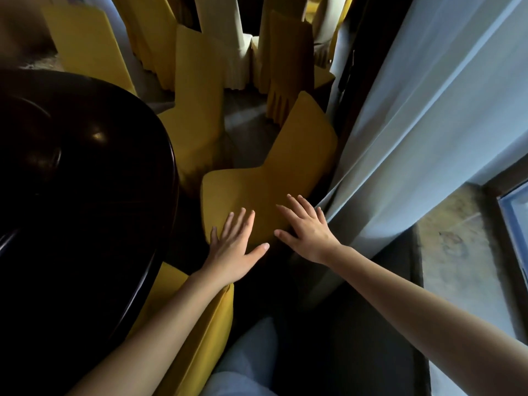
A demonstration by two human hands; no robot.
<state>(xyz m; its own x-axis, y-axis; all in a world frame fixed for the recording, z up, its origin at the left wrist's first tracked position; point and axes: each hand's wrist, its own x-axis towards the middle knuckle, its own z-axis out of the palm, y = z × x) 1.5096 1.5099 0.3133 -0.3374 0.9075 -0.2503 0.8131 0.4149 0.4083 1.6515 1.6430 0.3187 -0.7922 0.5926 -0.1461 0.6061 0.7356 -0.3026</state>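
Nearest the camera, a leg in pale jeans (251, 352) shows at the bottom edge, and just left of it stands a near chair (205, 332) in a yellow cover, with the left forearm passing over its top corner. Both bare arms reach forward to the chair (243, 190) ahead, also covered in yellow, which stands between the table and the curtain with its seat toward the person and its back (303, 138) tilting away to the upper right. The left hand (233, 247) lies palm down at the seat's near edge, fingers straight and spread, thumb stretched out to the right, gripping nothing. The right hand (307, 232) lies palm down at the seat's near right corner, fingers likewise straight and apart, its little finger just beside the curtain; it holds nothing either. The two thumbs point toward each other with a small gap between them. To the left, a dark glossy round table (85, 167) fills that side, its rim close to the seat. To the right hangs a pale blue curtain (414, 124), and below it runs a worn stone sill (457, 252) with a window frame (514, 224) at the edge. Beyond the seat stands another yellow chair (197, 95) beside the table, and farther back are more yellow chairs (83, 44) and cream-covered chairs (225, 38), crowded together.
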